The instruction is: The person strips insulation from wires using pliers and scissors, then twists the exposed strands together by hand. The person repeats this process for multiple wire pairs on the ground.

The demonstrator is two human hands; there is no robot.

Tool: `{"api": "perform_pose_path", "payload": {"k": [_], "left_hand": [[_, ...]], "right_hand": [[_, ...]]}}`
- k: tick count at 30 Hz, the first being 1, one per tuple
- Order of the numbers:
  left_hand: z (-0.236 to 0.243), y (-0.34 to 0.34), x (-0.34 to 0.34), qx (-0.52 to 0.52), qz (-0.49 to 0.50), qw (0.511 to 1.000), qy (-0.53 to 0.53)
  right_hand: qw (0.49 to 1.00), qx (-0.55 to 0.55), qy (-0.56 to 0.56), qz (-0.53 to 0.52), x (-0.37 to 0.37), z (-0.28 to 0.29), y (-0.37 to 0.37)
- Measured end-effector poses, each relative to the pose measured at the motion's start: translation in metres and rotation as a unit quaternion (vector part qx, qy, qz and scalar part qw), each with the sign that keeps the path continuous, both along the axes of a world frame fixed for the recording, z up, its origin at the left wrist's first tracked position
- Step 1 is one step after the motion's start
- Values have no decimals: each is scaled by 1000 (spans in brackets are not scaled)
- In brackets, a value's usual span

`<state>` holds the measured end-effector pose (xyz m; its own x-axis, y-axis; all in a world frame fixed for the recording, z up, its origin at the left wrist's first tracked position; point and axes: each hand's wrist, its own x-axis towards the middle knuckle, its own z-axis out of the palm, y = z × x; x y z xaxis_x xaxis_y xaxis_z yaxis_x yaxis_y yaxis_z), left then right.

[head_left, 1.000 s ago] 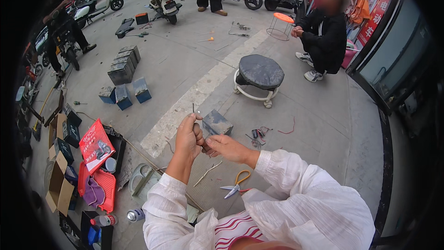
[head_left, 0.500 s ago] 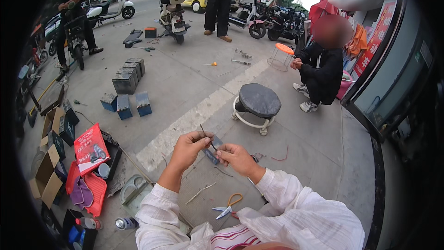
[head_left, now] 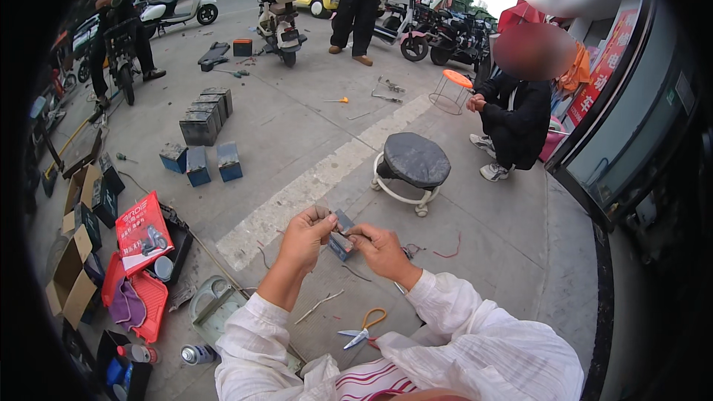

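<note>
My left hand and my right hand are close together in front of me. Each is closed in a pinch on a thin dark wire, mostly covered by the fingers. Beneath them on the ground lies a blue-grey block, partly hidden by my hands. Scissors with orange and red handles lie partly spread nearer to me. Around them are loose wire pieces: a pale strip, a dark piece and a red one.
A black-topped wheeled stool stands ahead; a person squats to its right. Several batteries sit at the left. Nearer are an open red toolbox, cardboard boxes, a spray can and a green-grey tray.
The wire end that stuck up above my left hand no longer shows. My right hand has shifted slightly, and the fingertips of both hands remain close together.
</note>
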<state>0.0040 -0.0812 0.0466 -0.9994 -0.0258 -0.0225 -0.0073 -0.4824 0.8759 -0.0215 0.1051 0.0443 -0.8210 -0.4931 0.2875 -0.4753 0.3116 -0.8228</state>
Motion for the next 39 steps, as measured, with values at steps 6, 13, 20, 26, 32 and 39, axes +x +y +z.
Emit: {"api": "perform_pose_path", "payload": {"k": [6, 13, 20, 26, 32, 39], "left_hand": [[-7, -1, -2, 99, -69, 992, -31], [0, 5, 2, 17, -7, 1000, -24], [-3, 4, -3, 9, -6, 1000, -5], [-9, 2, -5, -19, -22, 1000, 8], [-21, 8, -5, -89, 5, 995, 37], [-17, 15, -7, 2, 8, 1000, 6]], "right_hand": [[997, 35, 67, -16, -4, 2, 2], [956, -150, -248, 51, -2, 0, 1], [890, -209, -388, 116, -5, 0, 0], [869, -214, -422, 146, -6, -5, -1], [977, -36, -181, 103, -9, -7, -2], [980, -18, -187, 67, -6, -14, -3]]}}
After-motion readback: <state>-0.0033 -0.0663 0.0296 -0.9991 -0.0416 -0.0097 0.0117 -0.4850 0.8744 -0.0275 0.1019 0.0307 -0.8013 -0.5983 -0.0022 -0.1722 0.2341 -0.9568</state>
